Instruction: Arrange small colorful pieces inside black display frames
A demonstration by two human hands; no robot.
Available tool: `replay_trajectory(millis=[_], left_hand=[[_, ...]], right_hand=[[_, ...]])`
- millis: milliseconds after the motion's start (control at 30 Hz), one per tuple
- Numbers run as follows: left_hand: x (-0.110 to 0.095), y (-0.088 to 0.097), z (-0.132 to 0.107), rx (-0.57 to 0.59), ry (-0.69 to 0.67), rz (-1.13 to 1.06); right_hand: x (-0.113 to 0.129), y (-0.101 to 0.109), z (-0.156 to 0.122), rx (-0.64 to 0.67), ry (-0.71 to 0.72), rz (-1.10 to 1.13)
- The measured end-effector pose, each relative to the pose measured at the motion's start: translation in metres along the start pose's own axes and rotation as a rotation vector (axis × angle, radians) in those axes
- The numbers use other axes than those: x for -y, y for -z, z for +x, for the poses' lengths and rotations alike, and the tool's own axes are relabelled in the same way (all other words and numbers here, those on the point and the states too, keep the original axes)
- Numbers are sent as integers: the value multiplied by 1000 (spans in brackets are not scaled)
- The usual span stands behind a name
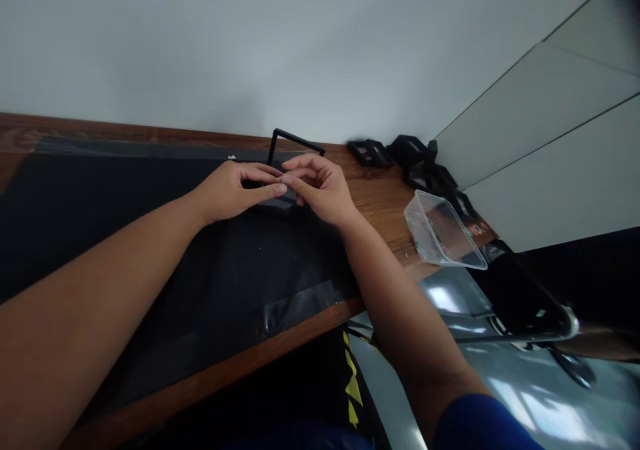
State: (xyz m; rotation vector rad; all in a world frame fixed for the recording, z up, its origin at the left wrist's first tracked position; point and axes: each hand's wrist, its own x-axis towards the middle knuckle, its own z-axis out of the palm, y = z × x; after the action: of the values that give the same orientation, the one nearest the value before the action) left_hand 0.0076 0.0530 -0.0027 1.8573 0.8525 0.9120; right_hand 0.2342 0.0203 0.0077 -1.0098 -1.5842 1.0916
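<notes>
My left hand point(235, 187) and my right hand point(323, 187) meet fingertip to fingertip above the black mat. Both are closed in a pinch at the same spot, around something tiny that I cannot make out. Just behind the fingers a thin black frame point(299, 138) stands tilted up, like the raised lid of a small box. Its lower part, dark and shiny, is mostly hidden by my hands.
A black mat point(210, 283) is taped onto the wooden table point(375, 193). To the right, a clear plastic container point(423, 237) lies at the edge with small coloured bits by it. Several black boxes point(370, 152) line the wall. Beyond the edge is a chair point(530, 297).
</notes>
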Motion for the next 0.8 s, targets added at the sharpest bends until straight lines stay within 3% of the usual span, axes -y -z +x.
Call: replay_trajectory(millis=[433, 800], left_hand=[[-2, -4, 0, -57, 42, -19], [-5, -3, -3, -71, 84, 24]], right_hand=[[2, -9, -5, -149, 113, -274], [4, -8, -3, -140, 45, -161]])
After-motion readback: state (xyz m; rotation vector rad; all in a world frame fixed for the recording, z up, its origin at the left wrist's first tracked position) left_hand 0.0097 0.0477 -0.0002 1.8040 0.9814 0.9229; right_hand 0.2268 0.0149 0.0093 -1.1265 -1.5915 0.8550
